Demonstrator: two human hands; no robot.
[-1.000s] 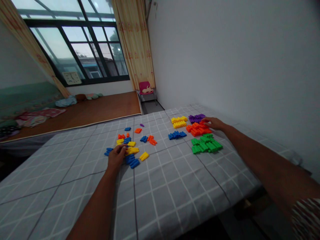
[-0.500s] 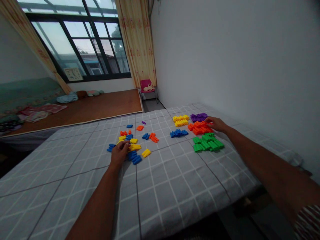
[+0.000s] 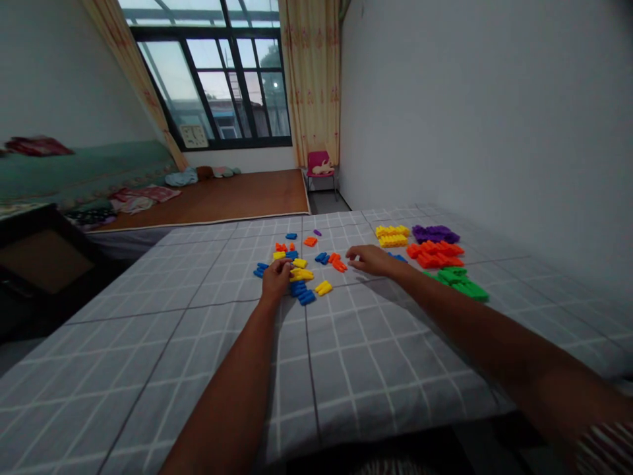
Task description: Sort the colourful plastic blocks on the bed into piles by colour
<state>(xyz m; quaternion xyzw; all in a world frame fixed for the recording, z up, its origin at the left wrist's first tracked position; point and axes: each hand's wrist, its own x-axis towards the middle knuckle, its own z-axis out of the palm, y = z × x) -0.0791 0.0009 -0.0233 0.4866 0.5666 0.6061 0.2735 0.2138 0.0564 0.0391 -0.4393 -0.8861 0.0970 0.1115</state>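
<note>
Currently, in the head view, your right hand hangs low over the cloth-covered bench, fingers loosely parted and nothing visible between them. Its fingertips are just beside the loose orange pieces; whether they touch, you cannot tell from here. A blue pair lies close by on the left. For a clean grip, thumb and forefinger along the long sides would likely serve best, wrist kept high so your forearm clears the green group below it.

Your left hand has its fingertips drawn together at the yellow pieces; whether they pinch anything is too small to tell. Light pressure there should keep the nearby blue pieces from sliding.

As for containers, none shows around the pieces: they lie directly on the cloth. Beyond your right hand sit the yellow rows, the purple group and the orange group, with a blue group partly hidden behind that hand. A careless sleeve could scatter them.
</note>
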